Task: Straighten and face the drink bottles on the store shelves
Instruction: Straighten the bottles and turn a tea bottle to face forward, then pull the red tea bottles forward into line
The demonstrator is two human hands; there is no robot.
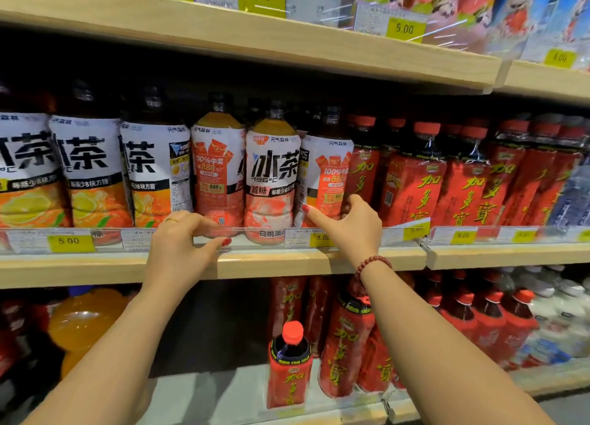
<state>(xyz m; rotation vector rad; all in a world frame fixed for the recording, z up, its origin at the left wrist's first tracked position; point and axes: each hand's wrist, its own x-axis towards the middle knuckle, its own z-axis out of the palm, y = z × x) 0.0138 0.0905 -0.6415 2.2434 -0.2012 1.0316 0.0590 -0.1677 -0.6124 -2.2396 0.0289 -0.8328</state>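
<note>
- Store shelf [287, 262], middle tier: tea bottles standing upright in a row behind a clear price rail.
- Left bottle [218, 166]: promo side out, turned off front.
- Right bottle [325, 172]: likewise turned.
- Left hand [182, 246]: fingers loosely at left bottle's base, not clenched.
- Right hand [348, 223]: grasping right bottle's base.
</note>
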